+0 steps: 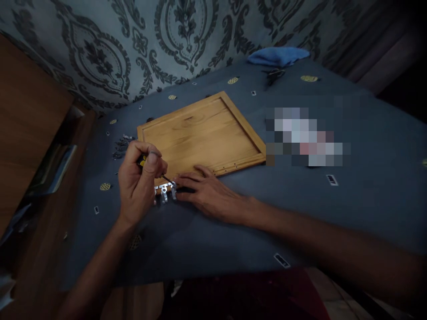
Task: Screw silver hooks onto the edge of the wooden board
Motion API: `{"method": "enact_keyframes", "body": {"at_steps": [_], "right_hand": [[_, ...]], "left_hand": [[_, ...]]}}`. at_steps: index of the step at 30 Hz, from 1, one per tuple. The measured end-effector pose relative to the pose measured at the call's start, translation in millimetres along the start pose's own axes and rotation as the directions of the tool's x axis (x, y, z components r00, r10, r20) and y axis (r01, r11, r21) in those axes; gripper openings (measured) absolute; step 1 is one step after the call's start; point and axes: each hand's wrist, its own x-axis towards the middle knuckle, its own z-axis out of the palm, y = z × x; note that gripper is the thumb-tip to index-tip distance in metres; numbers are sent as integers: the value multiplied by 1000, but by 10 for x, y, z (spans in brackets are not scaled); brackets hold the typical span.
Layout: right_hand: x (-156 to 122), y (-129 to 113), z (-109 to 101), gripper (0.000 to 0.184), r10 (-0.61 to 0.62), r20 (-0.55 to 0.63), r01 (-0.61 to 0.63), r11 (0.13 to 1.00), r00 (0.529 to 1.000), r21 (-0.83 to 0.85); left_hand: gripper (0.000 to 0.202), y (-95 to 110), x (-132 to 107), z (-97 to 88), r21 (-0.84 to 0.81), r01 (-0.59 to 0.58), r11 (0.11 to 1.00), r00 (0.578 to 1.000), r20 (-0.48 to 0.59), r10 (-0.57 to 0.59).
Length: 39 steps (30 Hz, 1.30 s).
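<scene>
A shallow wooden tray (pixel 203 133) lies on a dark blue patterned bedsheet (pixel 367 200). At its near left corner sits a shiny metal bracket (pixel 164 191). My left hand (pixel 138 182) is closed around a small screwdriver with a yellow and black handle (pixel 143 161), its tip pointing at the bracket. My right hand (pixel 203 191) lies flat across the tray's near edge, fingers pressed together by the bracket and steadying it.
Several small metal parts (pixel 122 146) lie left of the tray. A blue cloth (pixel 278 55) and a dark object (pixel 274 74) rest at the far side. A wooden cabinet (pixel 26 120) stands left, patterned wallpaper behind. A blurred patch lies right of the tray.
</scene>
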Motion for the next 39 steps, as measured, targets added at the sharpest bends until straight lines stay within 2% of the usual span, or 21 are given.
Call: {"method": "enact_keyframes", "body": {"at_steps": [6,11,14,17,22,33,39], "right_hand": [[-4,26,22,38,-13,-13,13,1000,1000,-8],[-3,27,19,40,-8,-8,8,1000,1000,11],[-6,31,20,40,-4,-6,4,1000,1000,15],[-14,38,18,42,-11,3,11,999,1000,32],[-18,30,-2,42,-9,-2,10,999,1000,49],[1,7,-10,38,-1,11,1,999,1000,33],[-11,7,-12,39,8,7,-8,1000,1000,24]], "left_hand": [[29,49,-25,6,-119,8,993,992,-127,-23],[27,106,10,21,-97,-25,995,998,-61,19],[24,171,40,0,-68,-57,996,997,-60,53],[21,199,36,-61,-25,-20,999,998,-66,19],[24,134,-18,-150,-22,33,999,995,-94,-35],[23,79,-18,-134,-32,1,999,987,-158,-6],[21,55,-40,-156,45,-13,999,990,-143,19]]}}
